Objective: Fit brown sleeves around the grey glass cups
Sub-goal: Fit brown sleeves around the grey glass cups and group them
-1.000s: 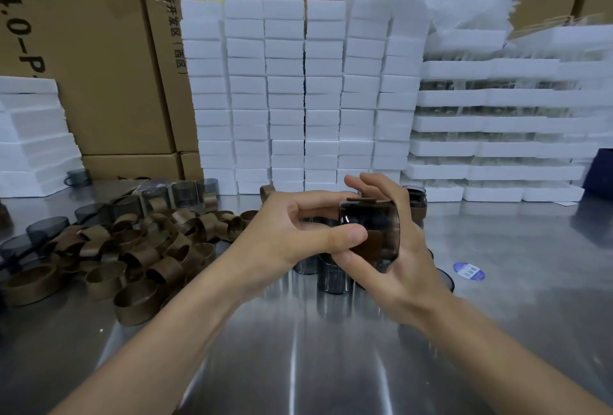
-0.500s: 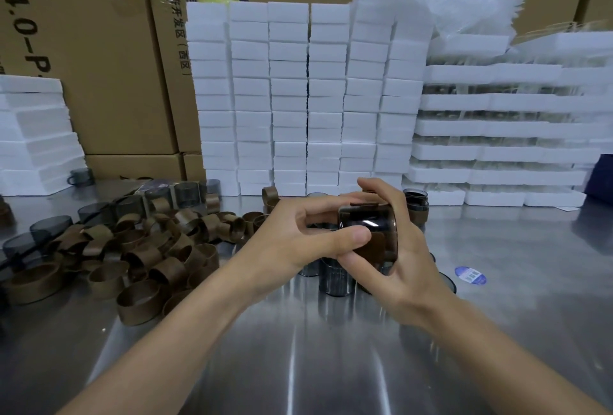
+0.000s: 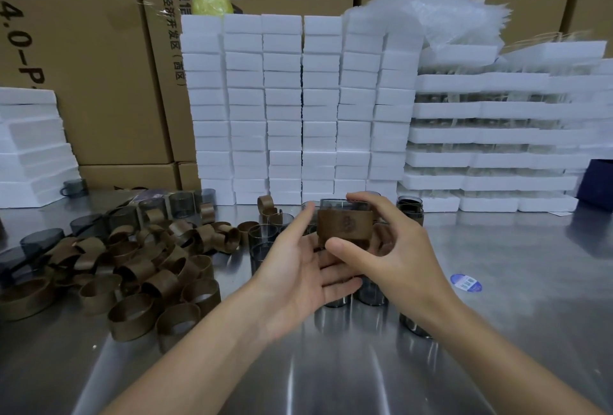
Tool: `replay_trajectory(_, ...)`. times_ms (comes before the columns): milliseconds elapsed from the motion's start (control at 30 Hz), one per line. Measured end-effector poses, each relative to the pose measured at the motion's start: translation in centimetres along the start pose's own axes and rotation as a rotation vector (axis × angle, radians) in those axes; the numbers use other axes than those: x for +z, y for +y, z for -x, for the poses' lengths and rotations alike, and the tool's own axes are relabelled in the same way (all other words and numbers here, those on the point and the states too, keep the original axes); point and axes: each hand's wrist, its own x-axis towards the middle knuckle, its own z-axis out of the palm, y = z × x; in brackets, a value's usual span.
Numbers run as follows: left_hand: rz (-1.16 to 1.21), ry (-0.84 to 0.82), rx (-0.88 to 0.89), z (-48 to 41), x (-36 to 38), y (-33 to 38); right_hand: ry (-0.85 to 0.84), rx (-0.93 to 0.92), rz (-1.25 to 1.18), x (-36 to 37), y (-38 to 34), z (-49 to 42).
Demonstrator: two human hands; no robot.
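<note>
Holding the grey glass cup upright over the middle of the bench, my right hand pinches it between thumb and curled fingers. The brown sleeve already wraps its wall. My left hand lies open beneath, fingers straight. I judge this fitting done; next comes setting it down and fetching from the loose sleeves near the left edge.

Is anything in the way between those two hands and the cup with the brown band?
Nothing visible. The right hand grips the grey cup directly, thumb on its brown sleeve; the left hand lies open right beside it, with no object between.
</note>
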Motion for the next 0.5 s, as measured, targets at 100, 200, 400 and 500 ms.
replay_trajectory(100,-0.029,0.018,0.038,-0.2,0.2,-0.4,0.005,0.006,0.0,0.1,0.1,0.0)
replay_trajectory(200,-0.055,0.07,0.087,-0.5,0.2,-0.9,-0.008,-0.013,0.087,0.1,0.5,0.2)
replay_trajectory(400,-0.107,0.2,0.17,-0.5,0.9,-1.6,-0.144,0.044,0.363,0.3,1.5,0.5)
replay_trajectory(500,-0.066,0.27,0.177,-0.5,1.4,-1.7,-0.105,0.023,0.455,0.8,1.3,0.8)
